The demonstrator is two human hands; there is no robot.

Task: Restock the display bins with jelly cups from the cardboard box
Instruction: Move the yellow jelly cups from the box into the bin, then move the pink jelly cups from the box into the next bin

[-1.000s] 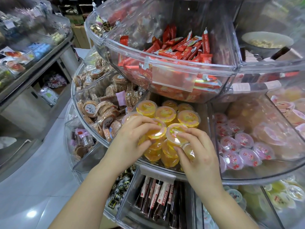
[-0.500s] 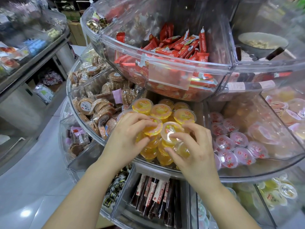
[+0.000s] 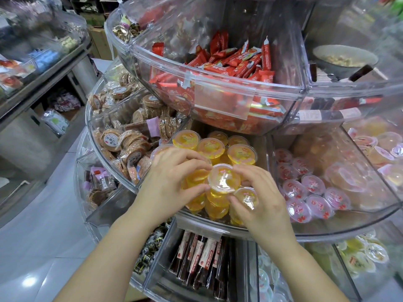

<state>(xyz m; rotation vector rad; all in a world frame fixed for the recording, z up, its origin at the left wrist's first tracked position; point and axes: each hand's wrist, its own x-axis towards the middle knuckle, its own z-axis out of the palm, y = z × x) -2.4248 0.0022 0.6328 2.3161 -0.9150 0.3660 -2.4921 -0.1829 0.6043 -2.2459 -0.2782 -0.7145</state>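
Both hands settle an orange jelly cup (image 3: 224,177) onto a nearly full bin (image 3: 218,223); left hand (image 3: 172,182) and right hand (image 3: 257,205) fingers pinch its rim. Box unseen.

Orange-yellow jelly cups (image 3: 209,149) under clear, printed lids are shown in a colourless transparent bin (image 3: 327,233); pale cups with pink-and-red printed lids (image 3: 314,196) are seen alongside; red wrappers (image 3: 235,66) above; brown, white-labelled biscuit packs (image 3: 122,142), apparently.
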